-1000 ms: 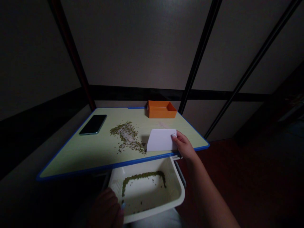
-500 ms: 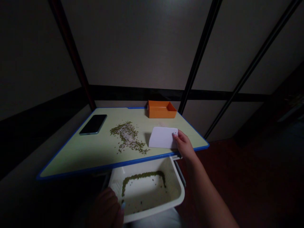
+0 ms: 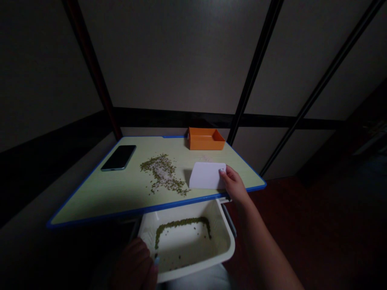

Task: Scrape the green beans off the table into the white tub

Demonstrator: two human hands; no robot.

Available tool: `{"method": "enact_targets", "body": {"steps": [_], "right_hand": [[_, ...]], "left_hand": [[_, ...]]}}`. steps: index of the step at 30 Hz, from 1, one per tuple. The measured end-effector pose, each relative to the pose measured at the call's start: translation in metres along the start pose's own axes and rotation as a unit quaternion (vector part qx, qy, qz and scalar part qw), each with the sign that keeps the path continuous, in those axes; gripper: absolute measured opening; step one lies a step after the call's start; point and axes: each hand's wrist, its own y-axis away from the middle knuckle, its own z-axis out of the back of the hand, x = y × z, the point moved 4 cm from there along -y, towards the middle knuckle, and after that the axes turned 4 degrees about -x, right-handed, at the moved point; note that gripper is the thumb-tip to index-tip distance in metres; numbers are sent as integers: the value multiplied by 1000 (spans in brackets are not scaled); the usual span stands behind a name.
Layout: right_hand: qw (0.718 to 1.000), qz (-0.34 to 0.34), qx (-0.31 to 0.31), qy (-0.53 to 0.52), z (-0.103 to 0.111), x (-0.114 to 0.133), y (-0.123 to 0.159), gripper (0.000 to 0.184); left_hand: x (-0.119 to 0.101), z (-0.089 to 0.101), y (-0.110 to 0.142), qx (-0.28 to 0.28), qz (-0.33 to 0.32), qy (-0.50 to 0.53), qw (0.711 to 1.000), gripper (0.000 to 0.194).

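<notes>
My right hand pinches the right end of a flat white scraper, held on edge over the right front of the table. Left of the scraper lies a loose patch of small green beans mixed with whitish grains. Below the table's front edge is a white plastic basin, with more green beans lined along the far and side edges of its floor. In shadow, my left hand is closed on the basin's left rim, its thumb over the inside.
The pale table has a blue edge. A black phone lies at its left, and an orange open box stands at the back right. A few pale grains lie before the box. Panelled wall rises behind.
Almost nothing differs. The scraper's top edge has dipped very slightly; both hands, the beans and the basin stay in place.
</notes>
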Motion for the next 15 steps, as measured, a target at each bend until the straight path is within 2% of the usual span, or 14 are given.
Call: {"method": "enact_targets", "body": {"steps": [7, 15], "right_hand": [[1000, -15, 13, -9, -2, 1, 1, 33], [1000, -15, 22, -3, -2, 4, 1, 32]], "left_hand": [[-3, 3, -14, 8, -27, -12, 1000, 21], [-3, 2, -13, -12, -19, -12, 1000, 22]]}}
